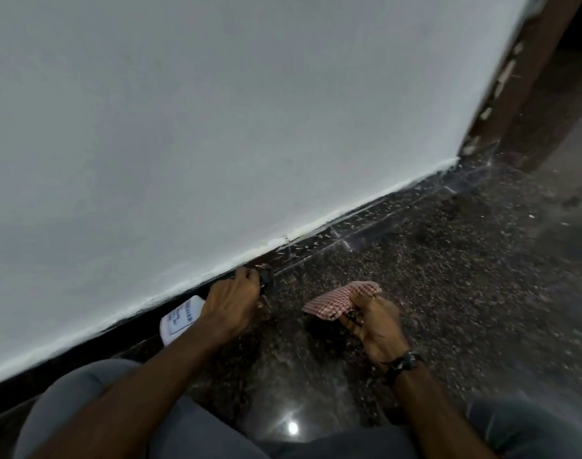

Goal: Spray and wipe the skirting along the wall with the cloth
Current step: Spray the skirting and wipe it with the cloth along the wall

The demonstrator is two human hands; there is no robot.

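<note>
Left hand grips spray bottle, label seemingly unreadable; right hand pinches cloth

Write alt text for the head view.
A person's left hand holds a white spray bottle aimed at the dark skirting below a white wall, while the right hand grips a red checked cloth above the speckled floor.

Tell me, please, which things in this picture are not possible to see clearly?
- Spray bottle, head view: its nozzle is hidden behind the left hand; label print blurred.
- Cloth: one end hidden inside the right hand.
- Skirting: motion blur hides any wetness.
</note>
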